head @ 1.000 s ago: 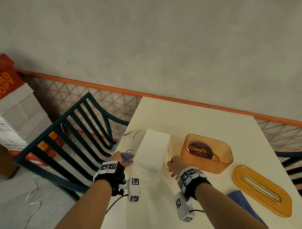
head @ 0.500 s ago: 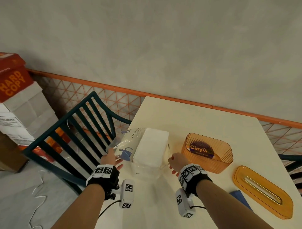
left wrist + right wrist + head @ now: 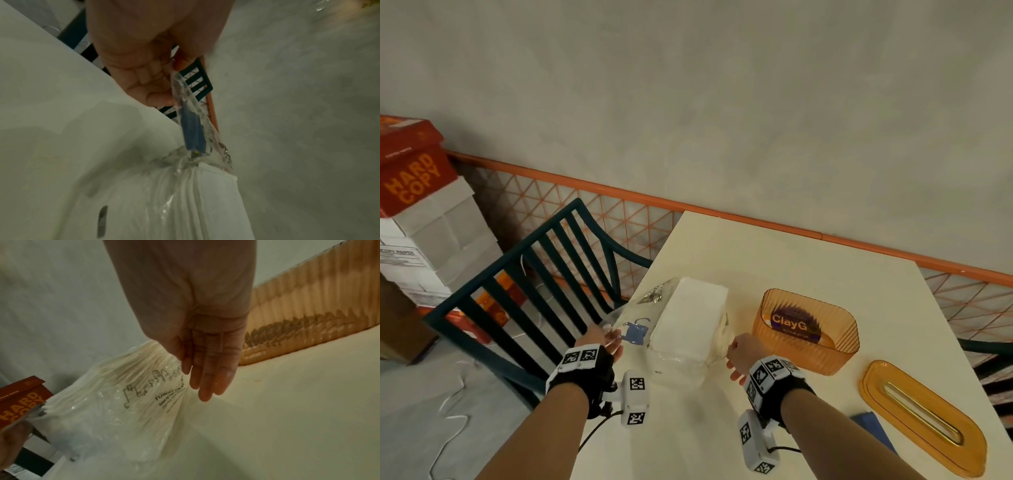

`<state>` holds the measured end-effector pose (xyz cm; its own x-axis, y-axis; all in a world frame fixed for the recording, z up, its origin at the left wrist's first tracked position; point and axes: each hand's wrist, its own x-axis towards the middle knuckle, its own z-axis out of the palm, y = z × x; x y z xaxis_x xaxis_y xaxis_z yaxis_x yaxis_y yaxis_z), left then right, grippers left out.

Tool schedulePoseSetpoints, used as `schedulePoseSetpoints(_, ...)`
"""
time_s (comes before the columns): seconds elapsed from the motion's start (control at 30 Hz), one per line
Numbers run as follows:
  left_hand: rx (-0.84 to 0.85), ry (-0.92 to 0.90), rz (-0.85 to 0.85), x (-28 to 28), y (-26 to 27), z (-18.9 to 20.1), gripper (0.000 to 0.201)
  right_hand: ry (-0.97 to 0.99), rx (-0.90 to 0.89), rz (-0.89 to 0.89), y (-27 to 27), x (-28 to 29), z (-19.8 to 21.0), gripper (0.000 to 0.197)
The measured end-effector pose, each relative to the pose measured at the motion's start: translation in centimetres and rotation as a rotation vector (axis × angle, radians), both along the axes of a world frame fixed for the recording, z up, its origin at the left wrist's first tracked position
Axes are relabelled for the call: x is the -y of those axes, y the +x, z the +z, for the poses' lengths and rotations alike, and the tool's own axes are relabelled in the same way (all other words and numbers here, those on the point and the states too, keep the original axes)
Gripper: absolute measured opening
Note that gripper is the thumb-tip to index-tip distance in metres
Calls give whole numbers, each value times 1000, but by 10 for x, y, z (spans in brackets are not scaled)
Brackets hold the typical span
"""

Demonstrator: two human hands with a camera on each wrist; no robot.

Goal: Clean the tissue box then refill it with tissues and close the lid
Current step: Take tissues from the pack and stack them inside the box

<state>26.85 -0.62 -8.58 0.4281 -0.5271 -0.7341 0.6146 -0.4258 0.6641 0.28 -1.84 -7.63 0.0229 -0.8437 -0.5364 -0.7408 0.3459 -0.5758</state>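
Note:
A white tissue stack [image 3: 693,318] lies in a clear plastic wrapper [image 3: 640,329] on the cream table [image 3: 774,260]. My left hand [image 3: 612,338] pinches the wrapper's left flap [image 3: 191,123] between thumb and fingers [image 3: 156,95] and holds it taut off the stack [image 3: 207,203]. My right hand [image 3: 733,350] grips the wrapper's right side [image 3: 144,394]; the plastic creases run up to the thumb, and the other fingers [image 3: 207,379] lie straight. The open orange tissue box [image 3: 804,334] stands just right of that hand, empty inside. Its orange lid [image 3: 921,419] lies flat further right.
A blue cloth [image 3: 873,428] lies near the table's front edge beside the lid. A dark green slatted chair [image 3: 541,291] stands against the table's left side. Stacked paper boxes [image 3: 417,205] sit on the floor at the far left. A wall with an orange rail [image 3: 756,226] runs behind.
My left hand has pulled the wrapper flap a little outward to the left, off the stack. The right hand has stayed at the pack's right side.

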Motion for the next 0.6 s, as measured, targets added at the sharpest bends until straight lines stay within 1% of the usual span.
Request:
schedulePoseSetpoints(0.03,49,-9,-7,0,0,3,26,4,9,6,0,-1,1,31)
schedulePoseSetpoints(0.07,165,-10,-19,0,2,6,30,7,18,9,1,-1,2,32)
schedulePoseSetpoints(0.1,356,14,-52,0,4,8,33,7,22,11,1,-1,4,32)
schedulePoseSetpoints(0.17,821,84,-129,0,2,12,44,-3,23,17,1,-1,7,31)
schedulePoseSetpoints(0.2,1025,96,-186,-3,-4,17,48,-8,21,18,1,0,8,31)
schedulePoseSetpoints(0.27,1330,65,-307,-10,-24,31,50,-7,8,26,1,2,10,28)
schedulePoseSetpoints(0.33,1580,14,-428,-13,-44,40,47,13,-53,62,2,2,12,23)
schedulePoseSetpoints(0.4,1779,37,-568,-14,-56,43,50,25,-96,78,1,1,14,21)
schedulePoseSetpoints(0.47,1972,33,-702,-13,-68,46,51,14,-86,75,-2,-1,15,19)
schedulePoseSetpoints(0.5,2073,-27,-768,-12,-76,48,47,13,-74,69,-6,-3,16,18)
schedulePoseSetpoints(0.53,2130,-130,-869,-13,-85,51,40,18,-61,60,-9,-4,16,17)
schedulePoseSetpoints(0.57,2114,-247,-972,-12,-94,51,35,25,-56,53,-13,-5,17,16)
schedulePoseSetpoints(0.6,2022,-297,-1090,-11,-105,50,31,31,-65,54,-17,-6,17,16)
